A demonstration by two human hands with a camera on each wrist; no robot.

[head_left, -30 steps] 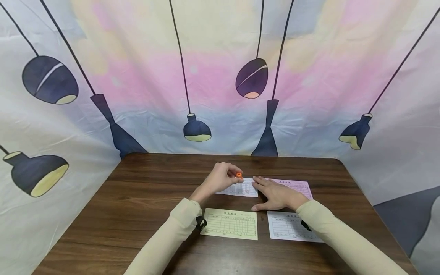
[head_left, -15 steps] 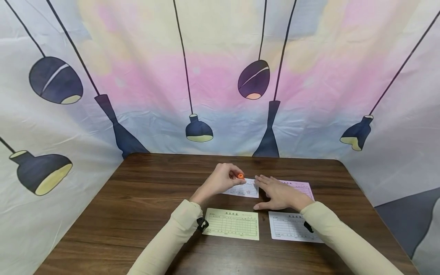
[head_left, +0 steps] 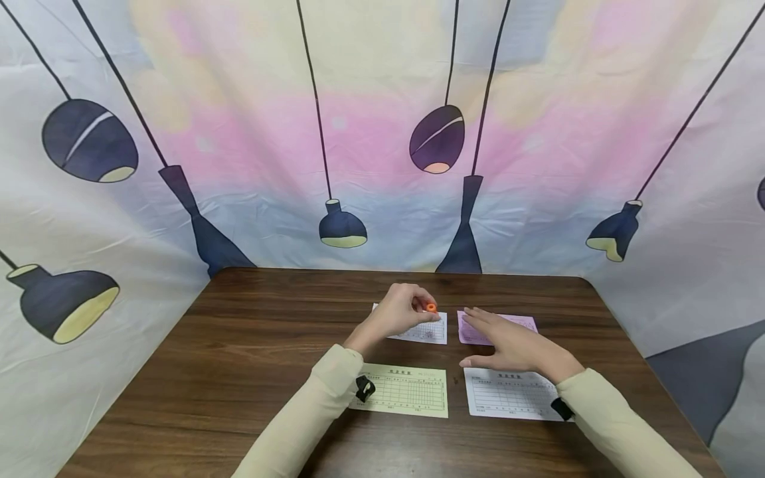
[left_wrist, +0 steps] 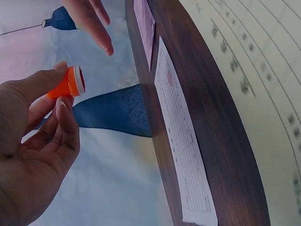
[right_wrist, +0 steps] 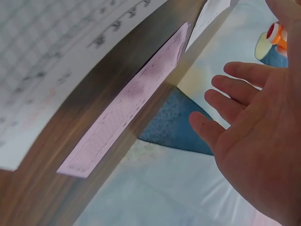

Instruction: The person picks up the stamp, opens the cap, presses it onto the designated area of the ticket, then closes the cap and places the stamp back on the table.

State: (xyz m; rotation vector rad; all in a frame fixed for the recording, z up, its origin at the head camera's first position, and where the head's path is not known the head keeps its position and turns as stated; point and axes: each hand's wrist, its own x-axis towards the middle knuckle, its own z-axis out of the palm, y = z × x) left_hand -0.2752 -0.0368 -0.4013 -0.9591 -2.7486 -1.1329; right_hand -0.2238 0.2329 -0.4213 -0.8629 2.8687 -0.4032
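Observation:
My left hand [head_left: 402,312] pinches a small orange stamp [left_wrist: 65,85] between thumb and fingers. Its white-rimmed red face points away from the palm, and it is held above the far white form [head_left: 431,332]. In the left wrist view that form bears a faint red mark near one end. My right hand [head_left: 508,344] is held over the pink form [head_left: 521,322] with its fingers extended, holding nothing. In the right wrist view its fingers are apart from the pink slip, and the stamp shows beyond them.
Nearer on the brown wooden table [head_left: 239,372] lie a yellow form [head_left: 412,392] and a second white form [head_left: 508,398], side by side. A cloth backdrop [head_left: 257,219] printed with lamps hangs behind the table's far edge.
My right hand has moved to the right, uncovering the left part of the pink form. The left hand has shifted slightly right with the stamp still pinched.

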